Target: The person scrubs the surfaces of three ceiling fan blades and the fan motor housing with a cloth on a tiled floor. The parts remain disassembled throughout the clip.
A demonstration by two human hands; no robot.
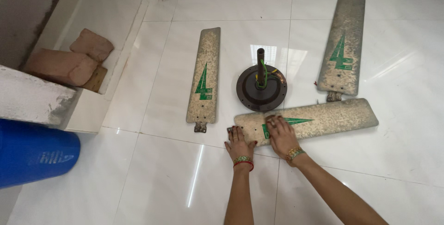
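Both hands flat on nearest fan blade (pixel 307 121) on floor: left hand (pixel 239 144) at its mount end, right hand (pixel 282 135) mid-blade, fingers spread, probably pressing not gripping; motor hub (pixel 261 88) just beyond.

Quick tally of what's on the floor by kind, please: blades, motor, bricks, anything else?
Fan blades: 3 (left, right, near one under both hands)
Fan motor: 1
Bricks: 3, possibly
Blue drum: 1
Total: 8

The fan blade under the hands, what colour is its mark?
Green, on a dirty beige fan blade; the head view shows it.
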